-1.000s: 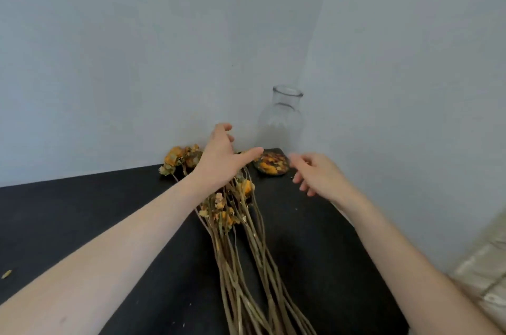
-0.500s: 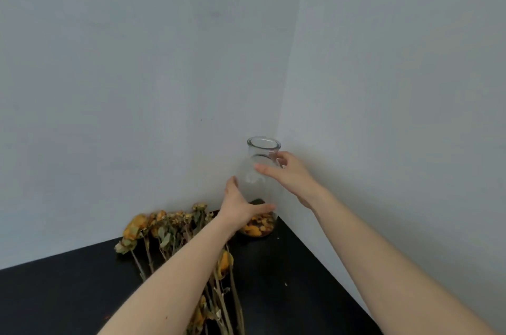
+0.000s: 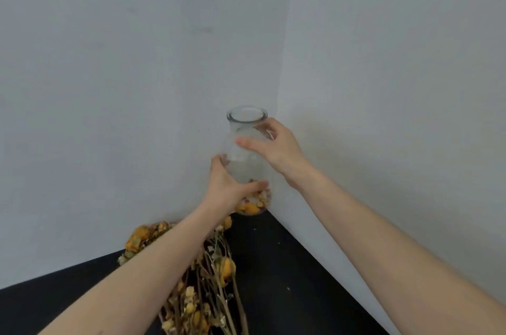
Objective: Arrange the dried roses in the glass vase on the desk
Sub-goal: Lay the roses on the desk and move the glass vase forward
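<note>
A clear glass vase (image 3: 247,167) is shown upright in the far corner of a black table (image 3: 287,266), where two pale walls (image 3: 137,88) meet. Loose yellow and white petals (image 3: 254,204) are heaped in its rounded bottom, and its open mouth is turned upward. Whether its base is resting on the table or raised just clear of it cannot be told.

The vase is clasped from both sides. The left grip (image 3: 227,186), a bare hand, is wrapped round the lower belly from the left, with the thumb stretched across the near face of the glass. The right grip (image 3: 276,148) is curled round the shoulder and neck from the right, just below the rim. Both are clamped on the glass.

The dried roses (image 3: 216,274) are laid flat on the table, nearer than the vase and slightly left, partly under the left forearm. Their long stems are run from near to far, with yellow heads at the far end, close to the vase's base. The left grip is judged the nearer to them. No stem is seen placed in the vase yet.
</note>
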Demonstrator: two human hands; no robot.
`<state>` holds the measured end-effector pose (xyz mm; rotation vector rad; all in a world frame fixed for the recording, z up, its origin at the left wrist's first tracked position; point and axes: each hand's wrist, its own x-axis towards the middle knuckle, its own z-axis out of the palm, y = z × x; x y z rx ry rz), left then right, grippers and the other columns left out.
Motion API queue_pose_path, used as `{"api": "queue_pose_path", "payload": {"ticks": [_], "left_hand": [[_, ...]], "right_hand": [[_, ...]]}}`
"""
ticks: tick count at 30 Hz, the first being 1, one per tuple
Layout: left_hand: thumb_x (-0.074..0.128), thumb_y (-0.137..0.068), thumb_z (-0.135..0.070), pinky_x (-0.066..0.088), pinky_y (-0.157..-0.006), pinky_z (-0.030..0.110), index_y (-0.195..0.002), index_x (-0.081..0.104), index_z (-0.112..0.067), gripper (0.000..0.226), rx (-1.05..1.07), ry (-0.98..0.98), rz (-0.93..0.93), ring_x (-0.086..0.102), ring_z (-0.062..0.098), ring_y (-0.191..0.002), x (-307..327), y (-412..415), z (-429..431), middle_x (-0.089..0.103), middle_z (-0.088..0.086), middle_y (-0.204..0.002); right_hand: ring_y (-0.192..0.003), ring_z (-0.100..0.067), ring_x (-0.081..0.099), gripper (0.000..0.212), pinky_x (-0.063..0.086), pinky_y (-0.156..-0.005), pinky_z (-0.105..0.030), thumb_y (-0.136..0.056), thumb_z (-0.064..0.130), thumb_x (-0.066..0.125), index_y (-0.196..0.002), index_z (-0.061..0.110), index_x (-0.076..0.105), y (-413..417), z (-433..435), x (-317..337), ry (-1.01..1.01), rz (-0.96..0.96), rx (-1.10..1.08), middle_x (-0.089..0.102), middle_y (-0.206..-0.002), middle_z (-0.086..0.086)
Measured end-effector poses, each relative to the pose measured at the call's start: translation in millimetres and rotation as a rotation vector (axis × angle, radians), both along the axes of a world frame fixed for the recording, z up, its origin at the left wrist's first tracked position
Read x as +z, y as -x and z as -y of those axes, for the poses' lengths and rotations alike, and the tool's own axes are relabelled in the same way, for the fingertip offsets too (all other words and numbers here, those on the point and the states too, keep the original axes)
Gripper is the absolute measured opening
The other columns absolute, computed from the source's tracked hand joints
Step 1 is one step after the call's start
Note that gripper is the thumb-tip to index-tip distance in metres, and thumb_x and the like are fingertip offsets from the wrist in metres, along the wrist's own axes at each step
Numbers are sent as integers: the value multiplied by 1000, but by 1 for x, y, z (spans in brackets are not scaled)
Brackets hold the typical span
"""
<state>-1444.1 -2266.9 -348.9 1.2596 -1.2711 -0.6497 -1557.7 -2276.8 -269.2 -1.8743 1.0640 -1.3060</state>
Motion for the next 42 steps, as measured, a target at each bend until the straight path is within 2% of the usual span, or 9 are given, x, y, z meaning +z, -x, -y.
{"api": "queue_pose_path", "payload": {"ticks": [2, 6, 11, 15, 19, 25, 30, 36, 42], "left_hand": [[89, -50, -37, 40, -76, 13, -132, 27, -19, 104, 35, 49, 46, 44, 3, -101, 21, -13, -20, 40, -11, -115], [85, -46, -48, 42, -97, 36, -136, 26, -21, 111, 185, 82, 129, 40, 12, -114, 43, -37, -88, 38, -3, -128], [80, -35, -61, 44, -98, 42, -134, 27, -27, 117, 339, -11, 107, 42, 13, -115, 25, -63, -205, 40, -4, -125], [87, -46, -45, 43, -99, 40, -127, 29, -32, 100, 419, -101, 78, 44, 14, -119, -3, -81, -282, 44, -4, -126], [88, -49, -37, 45, -99, 41, -126, 33, -24, 96, 471, -154, 47, 47, 14, -118, -22, -92, -330, 47, -4, -125], [88, -47, -37, 44, -100, 41, -127, 34, -26, 98, 482, -182, 38, 46, 13, -118, -38, -103, -369, 47, -6, -124], [88, -49, -36, 45, -100, 41, -128, 33, -25, 97, 446, -209, 32, 48, 13, -118, -46, -104, -379, 49, -5, -125], [88, -52, -33, 46, -98, 36, -128, 32, -23, 95, 416, -241, 26, 48, 12, -117, -52, -103, -378, 48, -5, -126], [88, -53, -34, 45, -101, 40, -132, 30, -24, 98, 396, -252, 59, 46, 14, -120, -54, -106, -376, 45, -4, -131]], "right_hand": [[-107, -3, 49, 50, 37, -86, -17, -69, 34, 79, -113, 19, 58, -9, -20, 18, 37, 50, 33, 58, -117, 9], [-107, -2, 53, 48, 39, -83, -13, -68, 34, 80, -108, 22, 57, -34, -72, 40, 78, 120, 142, 60, -114, 9], [-106, -2, 54, 47, 40, -83, -12, -67, 36, 80, -106, 22, 56, -73, -153, 16, 27, 115, 322, 60, -109, 11], [-101, 9, 51, 47, 37, -77, -10, -68, 37, 79, -106, 25, 56, -100, -209, -18, -62, 82, 461, 58, -102, 17], [-99, 8, 51, 44, 39, -76, -12, -68, 38, 78, -104, 25, 56, -117, -249, -41, -100, 63, 518, 59, -100, 18], [-99, -2, 59, 42, 48, -83, -23, -69, 39, 77, -102, 24, 56, -129, -283, -59, -95, 47, 536, 64, -99, 14], [-95, -1, 60, 41, 49, -81, -20, -69, 37, 77, -101, 25, 55, -129, -292, -70, -112, 25, 526, 64, -98, 14], [-86, 9, 58, 40, 45, -66, -3, -68, 38, 78, -99, 26, 54, -126, -294, -78, -111, 8, 496, 63, -92, 17], [-92, 1, 60, 47, 47, -70, -10, -68, 38, 78, -106, 22, 54, -126, -293, -80, -112, -6, 491, 64, -99, 13]]}}
